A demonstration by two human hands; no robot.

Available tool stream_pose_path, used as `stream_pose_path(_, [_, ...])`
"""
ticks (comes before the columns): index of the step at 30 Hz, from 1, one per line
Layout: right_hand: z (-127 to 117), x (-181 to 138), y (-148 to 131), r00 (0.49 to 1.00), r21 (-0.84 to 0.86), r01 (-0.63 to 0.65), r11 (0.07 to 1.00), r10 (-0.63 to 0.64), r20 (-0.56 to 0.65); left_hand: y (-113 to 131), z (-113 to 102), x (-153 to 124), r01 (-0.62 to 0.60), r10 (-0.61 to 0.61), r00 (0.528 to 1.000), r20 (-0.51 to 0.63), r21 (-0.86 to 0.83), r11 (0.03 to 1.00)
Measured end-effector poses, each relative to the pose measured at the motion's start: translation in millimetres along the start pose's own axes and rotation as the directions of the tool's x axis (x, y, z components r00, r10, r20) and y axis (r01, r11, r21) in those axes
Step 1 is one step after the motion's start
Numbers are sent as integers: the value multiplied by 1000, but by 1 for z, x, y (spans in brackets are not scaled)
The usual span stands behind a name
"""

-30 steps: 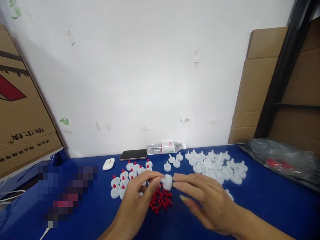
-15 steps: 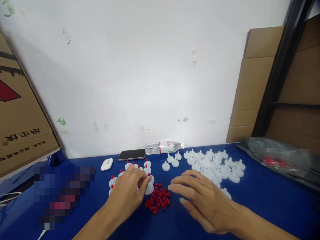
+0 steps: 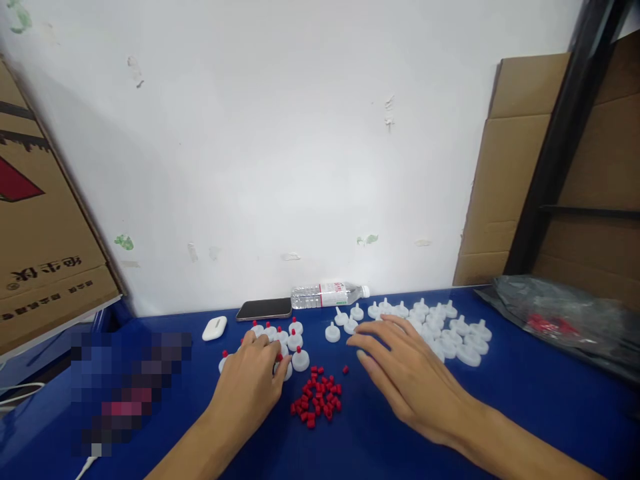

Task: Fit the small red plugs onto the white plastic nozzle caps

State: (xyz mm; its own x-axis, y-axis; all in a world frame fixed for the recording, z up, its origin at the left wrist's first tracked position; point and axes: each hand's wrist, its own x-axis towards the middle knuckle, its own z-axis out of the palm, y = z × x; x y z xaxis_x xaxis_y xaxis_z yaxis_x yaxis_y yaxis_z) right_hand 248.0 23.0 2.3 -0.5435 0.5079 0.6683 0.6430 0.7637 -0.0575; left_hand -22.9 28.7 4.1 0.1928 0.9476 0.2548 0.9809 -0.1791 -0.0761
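Head view: left hand [image 3: 250,377] curled low over capped lids [image 3: 301,361], thumb against or just beside one, cannot tell whether gripping it; right hand [image 3: 417,380] spread wide, in front of bare lids [image 3: 469,354], partly hiding them; red caps [image 3: 317,401] heaped on blue table [image 3: 360,450] between both hands, with a stray cap [image 3: 345,369] nearer the right one; phone [image 3: 264,309] and bottle [image 3: 330,295] lying behind, near the wall [image 3: 280,133]; white case [image 3: 215,329] left of phone.

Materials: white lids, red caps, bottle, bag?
White lids: probably moulded plastic; milky, smooth, soft sheen.
Red caps: plastic or rubber, can't tell which; opaque, even red.
Bottle: likely thin clear plastic; ribbed, see-through, glossy.
Bag: likely plastic film; creased, shiny, red contents showing through.
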Motion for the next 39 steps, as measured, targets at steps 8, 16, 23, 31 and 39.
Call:
stream_pose_path(8, [19, -11, 28, 963, -395, -159, 905, 230, 140, 4, -4, -4, -83, 93, 980, -175, 62, 995])
stream_pose_path(16, [25, -17, 29, 929, -431, -124, 894, 257, 265, -2, -11, -8, -360, 360, 933, -24, -115, 926])
stream_pose_path(23, [29, -22, 39, 961, -504, -112, 856, 223, 164, -6, -27, -15, -302, 332, 939, 85, -253, 919])
stream_pose_path(31, [27, -18, 28, 970, -304, -24, 952, 96, 221, -7, -26, -21, -273, 331, 934, 137, -328, 904])
stream_pose_path(39, [26, -19, 28, 941, -376, -68, 924, 184, 284, -6, -19, -18, -327, 375, 918, 129, -288, 900])
